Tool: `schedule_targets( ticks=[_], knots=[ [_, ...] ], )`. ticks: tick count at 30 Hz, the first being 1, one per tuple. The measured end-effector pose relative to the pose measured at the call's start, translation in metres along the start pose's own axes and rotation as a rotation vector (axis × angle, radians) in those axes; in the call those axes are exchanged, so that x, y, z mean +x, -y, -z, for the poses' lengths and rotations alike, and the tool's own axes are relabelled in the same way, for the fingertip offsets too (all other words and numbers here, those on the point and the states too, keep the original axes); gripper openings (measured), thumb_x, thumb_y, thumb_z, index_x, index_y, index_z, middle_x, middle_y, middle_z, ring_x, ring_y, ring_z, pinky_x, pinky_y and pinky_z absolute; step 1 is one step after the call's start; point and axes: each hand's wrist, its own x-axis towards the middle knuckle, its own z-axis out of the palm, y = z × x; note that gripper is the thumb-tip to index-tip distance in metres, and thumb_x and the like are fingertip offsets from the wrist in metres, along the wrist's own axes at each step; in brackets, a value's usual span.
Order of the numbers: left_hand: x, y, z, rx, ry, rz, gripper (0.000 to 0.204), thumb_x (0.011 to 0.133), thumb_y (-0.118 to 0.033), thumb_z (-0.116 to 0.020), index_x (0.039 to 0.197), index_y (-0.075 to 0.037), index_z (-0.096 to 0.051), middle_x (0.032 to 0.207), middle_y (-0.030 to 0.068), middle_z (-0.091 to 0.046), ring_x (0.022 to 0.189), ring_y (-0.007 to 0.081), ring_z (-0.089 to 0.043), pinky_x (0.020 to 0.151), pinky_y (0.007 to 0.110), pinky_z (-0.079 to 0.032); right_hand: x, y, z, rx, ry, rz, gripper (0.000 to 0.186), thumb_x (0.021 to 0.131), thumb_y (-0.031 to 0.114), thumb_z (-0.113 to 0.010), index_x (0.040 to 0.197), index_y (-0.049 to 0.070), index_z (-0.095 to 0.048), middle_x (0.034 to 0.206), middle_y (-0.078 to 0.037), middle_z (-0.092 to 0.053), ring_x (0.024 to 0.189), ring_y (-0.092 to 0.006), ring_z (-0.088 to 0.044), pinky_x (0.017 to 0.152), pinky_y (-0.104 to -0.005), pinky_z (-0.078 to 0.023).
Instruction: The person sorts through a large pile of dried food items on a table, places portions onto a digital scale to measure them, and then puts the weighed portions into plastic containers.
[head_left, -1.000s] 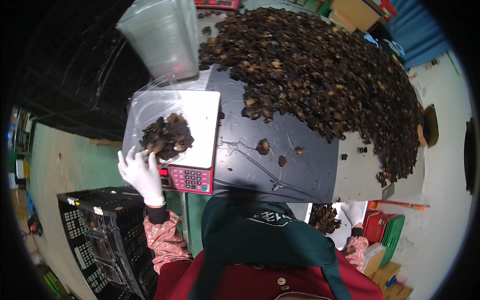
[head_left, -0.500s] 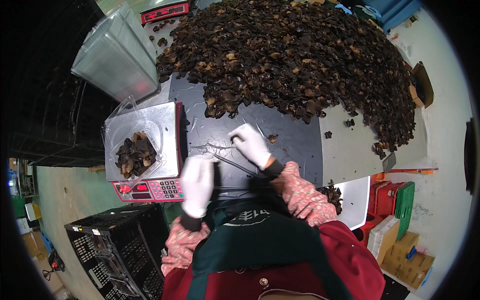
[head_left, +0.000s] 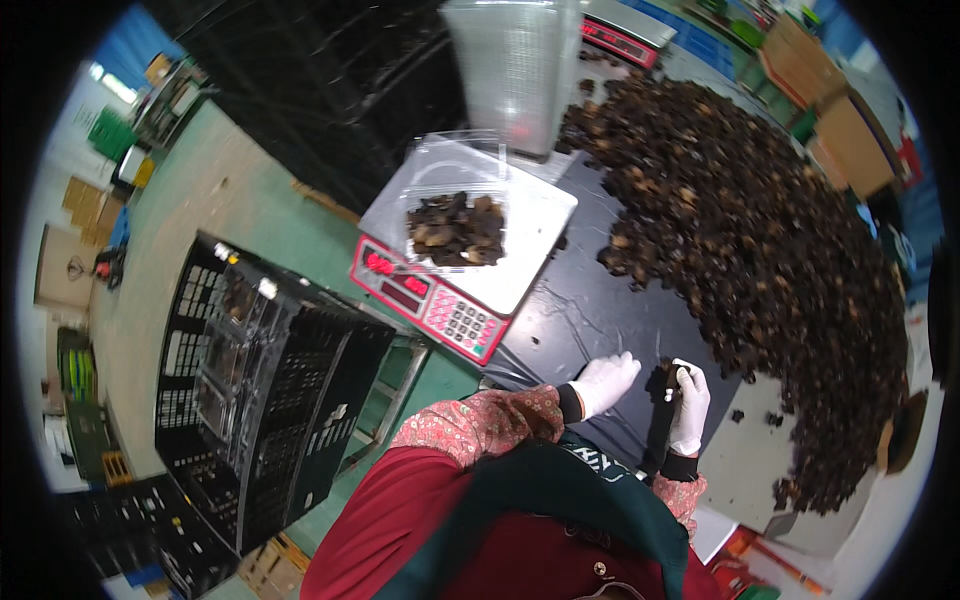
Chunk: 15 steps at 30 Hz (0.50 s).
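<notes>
White gloves cover both my hands. My left hand (head_left: 607,384) is over the dark table sheet (head_left: 560,310), fingers stretched out, with nothing seen in it. To its right, my right hand (head_left: 690,408) has its fingers curled round a dark piece of dried black fungus (head_left: 662,376); part of it is hidden by the glove. A clear plastic box (head_left: 408,225) with its lid raised sits on the red-edged scale (head_left: 535,215), left of my hands. Inside it lie several brown-black fungus pieces (head_left: 455,230). A large heap of dried black fungus (head_left: 760,190) spreads beyond my right hand.
A tall stack of clear boxes (head_left: 510,75) stands behind the scale, beside a second scale (head_left: 620,40). Black crates (head_left: 290,400) holding filled clear boxes stand on the floor at left. A few loose pieces (head_left: 774,419) lie on the grey tabletop at right.
The view has swung left, bringing the scale towards the middle. My left hand has moved away from the scale to beside my right hand, which now has a dark piece in its fingers.
</notes>
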Motion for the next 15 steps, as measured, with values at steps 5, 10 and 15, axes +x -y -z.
schedule_targets(
  ticks=[5, 10, 15],
  knots=[
    [-0.051, 0.024, 0.068, -0.450, -0.378, 0.031, 0.026, 0.086, -0.001, -0.058, 0.112, -0.002, -0.058, 0.095, 0.0153, -0.060, 0.079, 0.0333, -0.065, 0.072, 0.039, -0.054, 0.004, 0.029, -0.083, -0.225, 0.231, 0.096, 0.016, 0.094, 0.011, -0.060, 0.106, 0.003, -0.067, 0.081, 0.001, -0.060, 0.070, -0.0059, -0.052, 0.064, -0.0217, -0.040],
    [-0.114, 0.089, 0.184, -0.363, -0.919, 0.351, 0.023, 0.084, -0.007, -0.066, 0.107, -0.004, -0.064, 0.086, 0.0106, -0.060, 0.075, 0.0265, -0.058, 0.068, 0.037, -0.049, 0.017, 0.048, -0.183, -0.279, 0.487, 0.336, 0.017, 0.091, 0.006, -0.064, 0.106, 0.001, -0.066, 0.089, -0.003, -0.065, 0.081, -0.0103, -0.062, 0.074, -0.0245, -0.049],
    [-0.133, 0.143, 0.238, 0.127, -0.993, 0.484, 0.030, 0.083, -0.005, -0.069, 0.112, -0.006, -0.064, 0.096, 0.0066, -0.061, 0.092, 0.0212, -0.058, 0.085, 0.036, -0.045, 0.020, 0.082, -0.292, -0.464, 0.606, 0.822, 0.025, 0.086, 0.017, -0.070, 0.108, 0.006, -0.068, 0.097, -0.011, -0.067, 0.091, -0.0268, -0.066, 0.082, -0.0340, -0.052]
  ],
)
